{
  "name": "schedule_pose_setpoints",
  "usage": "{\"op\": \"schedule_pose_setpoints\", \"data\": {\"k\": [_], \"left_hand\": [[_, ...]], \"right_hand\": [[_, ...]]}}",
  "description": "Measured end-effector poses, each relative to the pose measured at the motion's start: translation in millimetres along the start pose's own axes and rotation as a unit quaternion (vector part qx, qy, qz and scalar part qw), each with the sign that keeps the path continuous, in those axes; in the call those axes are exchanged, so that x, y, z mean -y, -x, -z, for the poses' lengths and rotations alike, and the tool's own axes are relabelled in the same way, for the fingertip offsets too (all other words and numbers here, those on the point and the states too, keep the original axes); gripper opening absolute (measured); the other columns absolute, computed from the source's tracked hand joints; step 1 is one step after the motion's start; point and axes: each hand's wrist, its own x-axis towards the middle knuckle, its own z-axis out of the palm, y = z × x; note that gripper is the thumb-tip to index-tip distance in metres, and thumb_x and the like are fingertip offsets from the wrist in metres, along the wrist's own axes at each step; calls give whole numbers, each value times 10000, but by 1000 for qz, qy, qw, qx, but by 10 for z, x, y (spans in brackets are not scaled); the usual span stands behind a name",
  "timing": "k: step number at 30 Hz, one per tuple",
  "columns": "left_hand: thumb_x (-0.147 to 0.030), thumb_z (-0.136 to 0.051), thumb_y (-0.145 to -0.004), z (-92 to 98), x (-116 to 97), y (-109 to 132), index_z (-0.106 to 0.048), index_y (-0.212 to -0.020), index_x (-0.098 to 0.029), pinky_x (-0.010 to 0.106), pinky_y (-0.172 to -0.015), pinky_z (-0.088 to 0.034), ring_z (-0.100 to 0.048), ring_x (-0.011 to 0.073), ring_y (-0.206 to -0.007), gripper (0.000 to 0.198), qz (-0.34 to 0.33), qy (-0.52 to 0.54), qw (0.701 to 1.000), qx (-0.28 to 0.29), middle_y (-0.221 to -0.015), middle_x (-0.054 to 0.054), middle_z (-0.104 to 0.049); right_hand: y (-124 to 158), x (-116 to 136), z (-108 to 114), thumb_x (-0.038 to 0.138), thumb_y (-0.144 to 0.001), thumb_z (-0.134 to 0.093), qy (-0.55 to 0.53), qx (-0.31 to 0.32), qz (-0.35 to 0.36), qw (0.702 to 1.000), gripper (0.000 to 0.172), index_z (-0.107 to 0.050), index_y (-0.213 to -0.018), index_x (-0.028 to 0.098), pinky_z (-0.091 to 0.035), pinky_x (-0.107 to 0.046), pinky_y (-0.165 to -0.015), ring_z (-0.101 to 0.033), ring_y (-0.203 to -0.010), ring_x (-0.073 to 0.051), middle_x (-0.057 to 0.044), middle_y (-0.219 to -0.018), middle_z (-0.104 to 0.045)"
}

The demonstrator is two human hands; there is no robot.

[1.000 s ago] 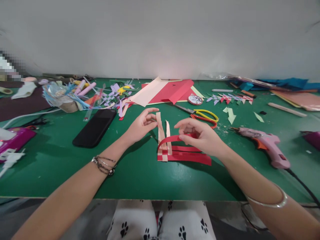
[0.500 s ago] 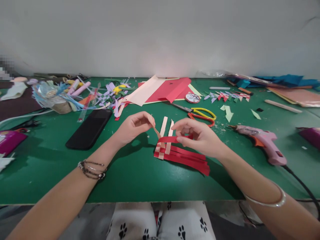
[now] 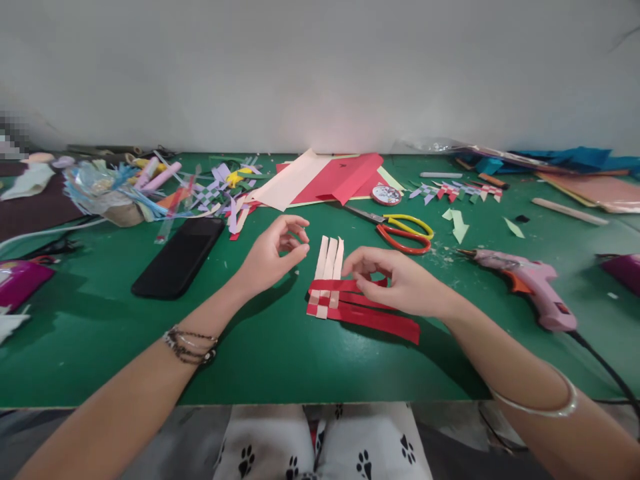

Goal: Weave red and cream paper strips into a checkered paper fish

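Note:
On the green table before me lies a small woven paper piece (image 3: 323,301), its red and pale pink strips crossing in a check at the left end. Three pale pink strips (image 3: 329,257) point away from me, side by side. Loose red strips (image 3: 380,320) run to the right. My left hand (image 3: 280,253) hovers left of the pink strips, fingers curved and apart from the thumb, with nothing in it. The uppermost red strip (image 3: 335,285) passes between the thumb and fingers of my right hand (image 3: 400,280), which partly hides it.
Scissors (image 3: 400,231) with yellow and red handles lie beyond my right hand. A pink glue gun (image 3: 525,277) with its cord is on the right, a black phone (image 3: 179,259) on the left. Paper sheets (image 3: 320,180) and woven scraps (image 3: 210,193) line the back.
My left hand has let go of a pink strip and opened. That strip now lies flat beside the others. The red strip in my right hand has come down across the pink ones.

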Motion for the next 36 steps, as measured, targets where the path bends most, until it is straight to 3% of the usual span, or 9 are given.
{"op": "schedule_pose_setpoints", "data": {"k": [7, 11, 14, 17, 24, 28, 30, 33, 36], "left_hand": [[-254, -531, -719, -41, -164, 104, -522, -972, -199, 233, -586, -413, -457, 95, -612, 259, -80, -168, 960, 211, -860, 2, -487], [-251, -559, -714, -145, -188, 146, -513, -956, -180, 225, -581, -394, -449, 110, -630, 256, -82, -204, 939, 264, -802, -5, -481], [-231, -494, -766, -197, -180, 154, -518, -843, -167, 230, -584, -380, -455, 121, -632, 104, -89, -227, 936, 255, -718, -10, -483], [-241, -419, -814, -205, -157, 143, -518, -778, -163, 234, -580, -374, -466, 124, -631, 131, -92, -229, 945, 215, -704, 0, -494], [-218, -357, -816, -152, -142, 141, -516, -636, -168, 240, -553, -393, -519, 123, -587, 245, -24, -204, 969, 141, -663, 5, -534], [-271, -364, -832, -123, -166, 161, -535, -618, -173, 250, -574, -430, -580, 139, -577, 291, 43, -158, 977, 137, -614, 6, -621], [-292, -366, -836, -111, -164, 161, -559, -633, -172, 257, -598, -444, -605, 152, -596, 304, 63, -156, 978, 124, -615, 13, -653], [-301, -353, -843, -97, -144, 162, -578, -627, -172, 262, -644, -456, -630, 164, -645, 337, 67, -153, 979, 120, -651, 24, -678], [-313, -345, -845, -87, -128, 173, -587, -654, -170, 264, -649, -463, -638, 166, -651, 339, 77, -132, 980, 126, -665, 25, -681]], "right_hand": [[-2, 5, 70, 59, -705, -423, 34, 60, -38, 997, 165, -506, -798, 167, -330, -176, -498, -375, -536, -56, 55, -627, -448], [-2, 7, 88, 90, -726, -429, 9, 61, -23, 998, 143, -511, -813, 169, -387, -195, -577, -448, -633, -71, 21, -739, -517], [3, 16, 94, 129, -751, -440, -29, 41, -16, 999, 117, -503, -841, 170, -405, -201, -572, -455, -609, -63, 25, -733, -498], [2, 6, 124, 162, -772, -443, -61, 2, -27, 998, 110, -497, -867, 170, -378, -187, -485, -425, -507, -46, 59, -630, -443], [33, -25, 352, 186, -771, -460, -41, -277, -4, 960, 60, -515, -796, 183, -336, -188, -434, -393, -433, -38, 70, -542, -429], [340, 207, 488, 235, -765, -472, 93, -346, -20, 933, 65, -529, -771, 205, -358, -214, -456, -443, -465, -70, 44, -556, -478], [573, 325, 547, 283, -760, -478, 196, -362, -69, 909, 95, -545, -767, 216, -372, -235, -475, -496, -514, -102, 13, -601, -540], [915, 362, 634, 334, -736, -477, 342, -384, -191, 836, 143, -559, -754, 218, -367, -268, -478, -531, -541, -151, -29, -614, -580], [1184, 209, 703, 355, -742, -430, 458, -370, -351, 728, 190, -554, -729, 211, -345, -322, -472, -534, -568, -218, -90, -666, -601]]}}
